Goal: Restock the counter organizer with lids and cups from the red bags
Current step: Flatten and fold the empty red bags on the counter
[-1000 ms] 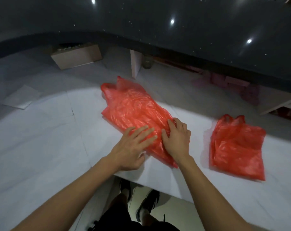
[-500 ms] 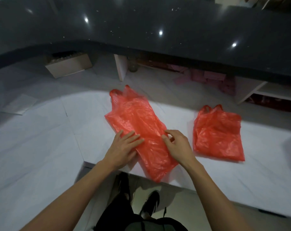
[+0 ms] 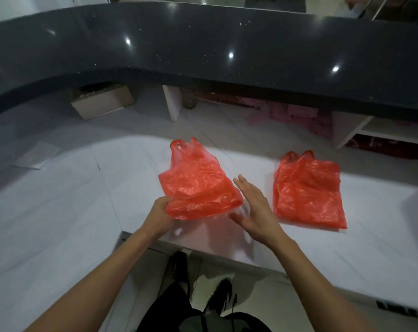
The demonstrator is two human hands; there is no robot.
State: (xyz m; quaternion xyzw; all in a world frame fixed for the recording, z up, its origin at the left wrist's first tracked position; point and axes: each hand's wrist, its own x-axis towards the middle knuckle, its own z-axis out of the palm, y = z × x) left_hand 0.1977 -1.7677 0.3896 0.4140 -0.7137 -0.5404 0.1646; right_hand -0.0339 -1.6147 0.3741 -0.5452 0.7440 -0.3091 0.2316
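Two flat red plastic bags lie on the white counter [image 3: 59, 212]. The near red bag [image 3: 196, 180] is in the middle, with its bottom end folded up over itself. My left hand [image 3: 158, 212] grips that folded bottom edge from the left. Just right of the fold hovers my right hand [image 3: 253, 207], fingers straight and apart, holding nothing. The second red bag [image 3: 308, 190] lies flat further right, handles pointing away. No cups, lids or organizer show in this view.
A raised dark countertop [image 3: 203, 51] curves along the back. Under it are a cardboard box [image 3: 102, 101], a white divider [image 3: 172, 104], pink packages [image 3: 298, 116] and white shelves [image 3: 370, 133]. The counter's front edge is just below my hands; my feet show beneath.
Both hands were pressing flat on the near bag. Now my left hand has lifted and folded its bottom end upward, and my right hand has come off the bag to the right.
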